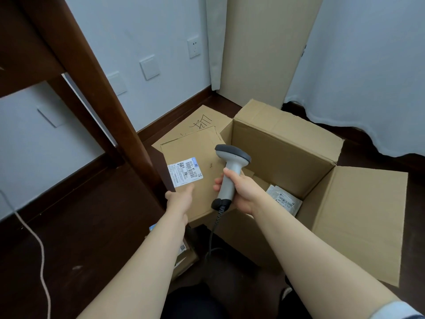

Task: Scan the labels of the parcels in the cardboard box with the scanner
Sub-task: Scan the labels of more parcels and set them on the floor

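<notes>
Now the right hand grips the scanner at centre frame. The left hand pinches the lower edge of a flat parcel, just left of the cardboard box. Its thumb lies very near the label and may cover the barcode, so the reading could fail.

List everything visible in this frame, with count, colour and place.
cardboard box: one, brown, open, on the floor at right.
flat parcel: one, brown with white label, held left of the box.
bagged parcel: one, pale, labelled, inside the box.
small parcel: one, brown, on the floor beneath the left forearm.
scanner: one, grey, corded, over the box's near-left corner.
table leg: one, dark brown, left.
curtain: one, white, far right.
wall socket: one, white, back wall.
left hand: one, gripping the flat parcel's near edge.
right hand: one, gripping the scanner's handle.
</notes>
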